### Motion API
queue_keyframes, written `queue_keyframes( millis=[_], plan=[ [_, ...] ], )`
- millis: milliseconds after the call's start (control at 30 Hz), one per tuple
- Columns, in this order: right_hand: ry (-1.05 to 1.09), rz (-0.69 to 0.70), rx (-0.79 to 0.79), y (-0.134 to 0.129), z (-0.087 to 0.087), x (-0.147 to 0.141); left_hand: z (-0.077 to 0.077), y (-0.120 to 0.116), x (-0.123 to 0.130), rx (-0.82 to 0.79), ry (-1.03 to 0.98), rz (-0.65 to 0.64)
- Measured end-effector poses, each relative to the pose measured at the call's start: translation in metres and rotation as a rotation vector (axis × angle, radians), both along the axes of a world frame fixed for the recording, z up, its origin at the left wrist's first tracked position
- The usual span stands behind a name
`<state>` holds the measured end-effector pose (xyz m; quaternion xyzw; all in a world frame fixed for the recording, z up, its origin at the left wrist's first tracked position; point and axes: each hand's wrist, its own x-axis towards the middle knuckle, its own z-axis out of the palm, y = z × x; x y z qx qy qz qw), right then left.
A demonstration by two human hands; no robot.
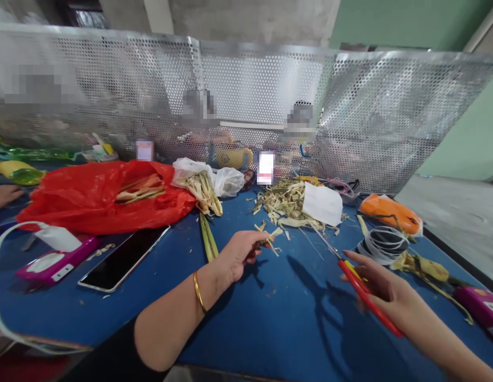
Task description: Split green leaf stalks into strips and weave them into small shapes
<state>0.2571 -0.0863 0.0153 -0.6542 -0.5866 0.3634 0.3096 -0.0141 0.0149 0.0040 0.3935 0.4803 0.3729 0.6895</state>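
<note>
scissors (pixel 354 277) at four o'clock: glossy plastic handles (pixel 373 301), shiny metal blades (pixel 328 244). red bag (pixel 75 196) at nine: crinkled, glossy plastic. screen (pixel 258 79) at twelve: perforated, silvery metal. table (pixel 262 329) at six: smooth.

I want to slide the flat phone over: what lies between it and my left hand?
In the head view, green stalks lie between the phone and the left hand, their near end meeting the wrist's outline; otherwise blue tabletop shows there.

The bare left hand (pixel 239 251) pinches a small bundle of pale-yellow plant strips (pixel 269 241). Right of that grip, the bare right hand (pixel 389 289) holds red-handled metal scissors (pixel 358 284); beyond the grip lies a heap of dry, straw-coloured scraps (pixel 284 201).
</note>
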Motion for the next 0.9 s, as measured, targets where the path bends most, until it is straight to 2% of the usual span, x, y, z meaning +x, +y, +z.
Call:
queue_keyframes(
  millis=[100, 233, 333, 433, 533, 667, 767, 900],
  plan=[
    [0.414, 0.039, -0.089, 0.003, 0.011, -0.024, 0.001, 0.001, 0.001, -0.019, -0.006, 0.012],
    [0.618, 0.169, -0.155, 0.024, 0.017, -0.056, -0.002, 0.007, -0.002, -0.003, -0.031, 0.031],
    [0.694, 0.3, -0.173, 0.042, 0.016, -0.066, -0.005, 0.015, -0.007, 0.003, -0.048, 0.086],
    [0.656, 0.367, -0.187, 0.052, 0.01, -0.062, -0.005, 0.021, -0.012, 0.002, -0.046, 0.142],
    [0.647, 0.368, -0.281, 0.052, -0.001, -0.053, -0.003, 0.025, -0.015, -0.002, -0.039, 0.176],
    [0.842, 0.435, -0.391, 0.048, -0.012, -0.05, -0.002, 0.028, -0.016, -0.025, -0.028, 0.201],
    [0.956, 0.461, -0.427, 0.049, -0.013, -0.054, -0.002, 0.029, -0.017, -0.049, -0.029, 0.194],
    [1.02, 0.408, -0.464, 0.052, -0.009, -0.054, -0.004, 0.03, -0.018, -0.057, -0.057, 0.216]
  ],
)
